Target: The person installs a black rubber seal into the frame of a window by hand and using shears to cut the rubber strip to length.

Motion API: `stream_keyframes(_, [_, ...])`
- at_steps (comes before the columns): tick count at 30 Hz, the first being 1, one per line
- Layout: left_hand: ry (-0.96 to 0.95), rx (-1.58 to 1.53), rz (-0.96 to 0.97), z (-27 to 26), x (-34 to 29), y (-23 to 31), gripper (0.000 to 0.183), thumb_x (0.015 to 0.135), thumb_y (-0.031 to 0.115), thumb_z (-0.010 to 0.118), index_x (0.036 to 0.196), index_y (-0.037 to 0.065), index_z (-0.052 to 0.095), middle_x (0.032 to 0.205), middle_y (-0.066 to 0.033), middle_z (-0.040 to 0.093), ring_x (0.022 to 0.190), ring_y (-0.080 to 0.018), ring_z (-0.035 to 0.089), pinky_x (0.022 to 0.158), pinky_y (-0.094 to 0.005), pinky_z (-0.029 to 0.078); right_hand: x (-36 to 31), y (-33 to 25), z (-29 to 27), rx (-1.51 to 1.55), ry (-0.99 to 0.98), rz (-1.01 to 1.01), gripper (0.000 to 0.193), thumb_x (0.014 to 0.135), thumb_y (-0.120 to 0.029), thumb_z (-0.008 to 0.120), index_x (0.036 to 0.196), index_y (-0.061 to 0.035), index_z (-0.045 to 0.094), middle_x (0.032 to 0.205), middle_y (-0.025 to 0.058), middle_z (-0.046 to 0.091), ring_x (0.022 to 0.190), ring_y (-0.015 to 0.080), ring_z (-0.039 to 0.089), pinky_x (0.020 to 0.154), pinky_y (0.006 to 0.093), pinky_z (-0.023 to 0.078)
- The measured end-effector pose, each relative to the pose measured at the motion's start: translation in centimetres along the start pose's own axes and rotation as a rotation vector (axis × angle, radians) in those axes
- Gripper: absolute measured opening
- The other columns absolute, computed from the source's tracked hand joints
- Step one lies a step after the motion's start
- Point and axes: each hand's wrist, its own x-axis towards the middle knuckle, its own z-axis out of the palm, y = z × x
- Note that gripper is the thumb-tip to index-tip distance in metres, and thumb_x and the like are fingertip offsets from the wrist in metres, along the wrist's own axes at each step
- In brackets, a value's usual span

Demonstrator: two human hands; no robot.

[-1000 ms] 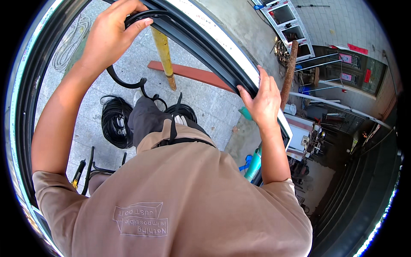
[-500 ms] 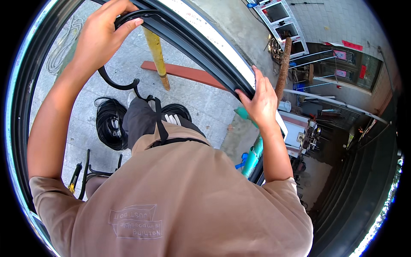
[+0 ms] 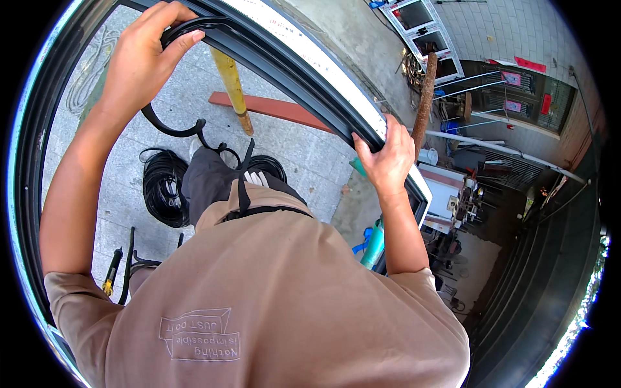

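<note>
A large window frame (image 3: 278, 31), white outside with dark inner channels, curves around me from the left across the top to the right. At its upper edge my left hand (image 3: 139, 55) is closed, thumb against fingers, on a black rubber sealing strip (image 3: 210, 22). The strip's slack length (image 3: 174, 132) hangs below that hand and loops toward my waist. Farther right, my right hand (image 3: 388, 158) grips the frame's side, thumb on the inner channel and fingers over the white outer face. Whether the strip lies under that thumb is hard to see.
Black strip coils (image 3: 165, 187) lie on the tiled floor by my legs. A yellow pole (image 3: 229, 81) and a reddish-brown bar (image 3: 278, 108) show through the frame. Right of it are a rusty pipe (image 3: 425, 97), a green post (image 3: 373, 246) and a cluttered workbench (image 3: 446, 191).
My right hand has shifted slightly down along the frame's side. My left hand keeps its hold on the strip, and the whole view has drifted a little.
</note>
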Motion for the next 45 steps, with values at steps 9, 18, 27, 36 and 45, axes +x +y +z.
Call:
stream_keyframes(9, [0.054, 0.033, 0.029, 0.4, -0.1, -0.1, 0.022, 0.102, 0.015, 0.084, 0.117, 0.001, 0.074, 0.106, -0.0105, 0.075, 0.101, -0.0275, 0.077, 0.090, -0.0388, 0.059, -0.5, 3.2, -3.0, 0.149, -0.273, 0.006, 0.088, 0.078, -0.031, 0.101, 0.151, -0.0041, 0.060, 0.118, 0.0197, 0.074, 0.110, 0.0423, 0.071, 0.100, 0.0512, 0.057])
stream_keyframes(18, [0.058, 0.031, 0.004, 0.0, 0.1, 0.6, 0.023, 0.100, 0.014, 0.086, 0.115, 0.001, 0.075, 0.105, -0.0124, 0.075, 0.094, -0.0305, 0.077, 0.084, -0.0384, 0.060, -0.7, 3.9, -4.6, 0.252, -0.376, 0.035, 0.099, 0.084, -0.050, 0.096, 0.160, -0.0012, 0.055, 0.137, 0.0262, 0.071, 0.126, 0.0462, 0.068, 0.113, 0.0523, 0.053])
stream_keyframes(27, [0.041, 0.034, -0.015, -0.2, 0.0, 1.0, 0.026, 0.096, 0.014, 0.089, 0.115, -0.001, 0.077, 0.104, -0.0147, 0.076, 0.096, -0.0321, 0.077, 0.084, -0.0398, 0.059, 9.1, -7.7, -1.7, 0.400, -0.118, -0.243, 0.098, 0.083, -0.038, 0.097, 0.165, -0.0080, 0.054, 0.137, 0.0218, 0.068, 0.121, 0.0438, 0.067, 0.107, 0.0532, 0.054])
stream_keyframes(36, [0.044, -0.027, -0.037, -0.1, 0.3, 1.3, 0.028, 0.092, 0.012, 0.091, 0.112, -0.001, 0.078, 0.105, -0.0153, 0.076, 0.098, -0.0360, 0.075, 0.085, -0.0431, 0.060, 19.0, -16.9, 0.4, 0.498, -0.114, -0.385, 0.100, 0.081, -0.033, 0.098, 0.168, -0.0151, 0.052, 0.132, 0.0216, 0.069, 0.112, 0.0430, 0.074, 0.098, 0.0529, 0.060])
stream_keyframes(45, [-0.001, 0.001, -0.150, 0.0, 0.1, 2.3, 0.029, 0.093, 0.015, 0.090, 0.116, 0.004, 0.076, 0.108, -0.0148, 0.073, 0.097, -0.0376, 0.076, 0.083, -0.0456, 0.062, 20.8, -18.5, 0.8, 0.322, -0.255, -0.266, 0.105, 0.083, -0.038, 0.097, 0.174, -0.0186, 0.046, 0.102, 0.0148, 0.072, 0.084, 0.0367, 0.079, 0.071, 0.0490, 0.064])
